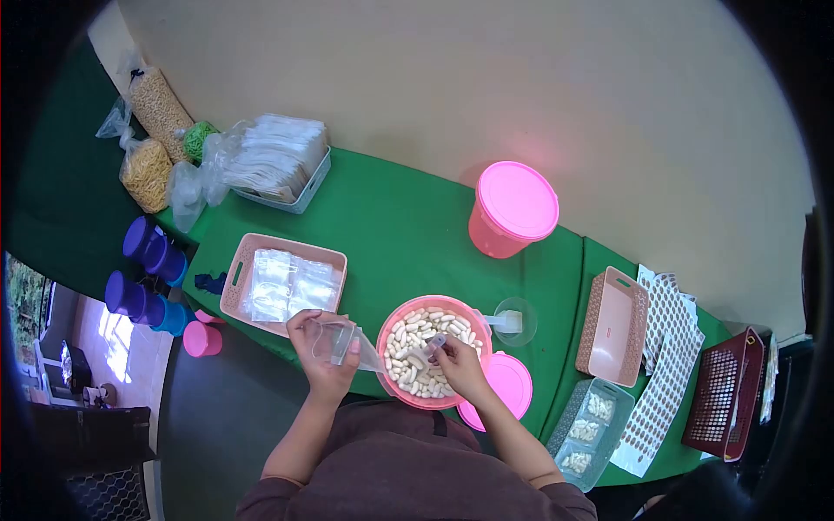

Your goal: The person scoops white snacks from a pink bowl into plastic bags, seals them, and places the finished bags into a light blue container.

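A pink tub [388,323] full of white oblong pieces [417,334] stands in front of me on the green cloth. My left hand [328,352] is wrapped round a clear plastic bag [369,354] at the tub's left rim. Over the pieces, my right hand [456,360] grips a clear scoop [427,349] by its handle. Left of the tub lies a pink basket [340,260] with flat clear bags [291,282]. A pink lid [510,391] rests beside the tub's lower right, partly under my right forearm.
A lidded pink bucket [512,208] stands behind; a clear bowl [526,323] is right of the tub. Farther right are an empty pink basket [612,326], a teal basket [565,425] with filled packs, and sticker sheets [665,382]. A bag-filled basket [304,198] sits back left.
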Available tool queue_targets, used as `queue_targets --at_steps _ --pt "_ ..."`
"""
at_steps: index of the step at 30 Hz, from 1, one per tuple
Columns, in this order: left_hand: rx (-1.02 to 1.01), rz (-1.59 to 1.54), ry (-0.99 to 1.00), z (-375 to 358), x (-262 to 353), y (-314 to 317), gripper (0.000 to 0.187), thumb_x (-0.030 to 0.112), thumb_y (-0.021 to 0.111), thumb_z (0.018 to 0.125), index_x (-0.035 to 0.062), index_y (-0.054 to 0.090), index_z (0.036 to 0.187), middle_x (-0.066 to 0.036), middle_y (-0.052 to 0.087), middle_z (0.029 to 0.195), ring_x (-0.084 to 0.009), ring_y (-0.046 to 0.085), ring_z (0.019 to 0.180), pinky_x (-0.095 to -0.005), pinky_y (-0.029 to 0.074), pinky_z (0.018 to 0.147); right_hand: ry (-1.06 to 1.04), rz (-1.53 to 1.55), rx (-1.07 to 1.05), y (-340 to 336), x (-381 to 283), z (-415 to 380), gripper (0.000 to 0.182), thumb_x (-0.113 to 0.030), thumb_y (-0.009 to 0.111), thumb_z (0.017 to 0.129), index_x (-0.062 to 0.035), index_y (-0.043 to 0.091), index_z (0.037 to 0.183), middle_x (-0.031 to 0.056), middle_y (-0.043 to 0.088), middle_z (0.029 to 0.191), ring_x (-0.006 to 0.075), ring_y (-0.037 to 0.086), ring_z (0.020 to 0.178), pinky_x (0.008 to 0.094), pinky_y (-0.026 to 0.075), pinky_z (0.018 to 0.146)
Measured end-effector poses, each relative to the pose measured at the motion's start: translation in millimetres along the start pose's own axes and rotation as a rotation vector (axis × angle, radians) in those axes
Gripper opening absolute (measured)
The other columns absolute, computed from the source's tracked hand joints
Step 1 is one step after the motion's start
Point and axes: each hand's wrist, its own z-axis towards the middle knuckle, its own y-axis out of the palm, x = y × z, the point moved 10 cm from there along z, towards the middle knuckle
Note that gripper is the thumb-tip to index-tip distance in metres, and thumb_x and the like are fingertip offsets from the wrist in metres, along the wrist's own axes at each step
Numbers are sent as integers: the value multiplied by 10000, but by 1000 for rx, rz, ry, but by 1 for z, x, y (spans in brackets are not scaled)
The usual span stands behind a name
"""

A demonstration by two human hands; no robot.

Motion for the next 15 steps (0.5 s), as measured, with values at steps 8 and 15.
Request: queue_targets --at_steps 8,15 --pt "-89 32 -40 -3 -14 7 594 67 691 780 56 315 1240 -95 516 967 -179 549 918 -323 437 859 146 -23 44 -10 26 11 176 -111 500 965 24 505 1078 134 643 818 172 659 738 284 541 622" --pt "-149 63 -96 0 -11 13 585 67 704 766 57 342 1225 -85 518 993 -171 539 945 -312 430 867 277 402 121 -12 56 6 222 -175 435 1005 0 480 1134 117 612 907 164 622 726 297 551 637"
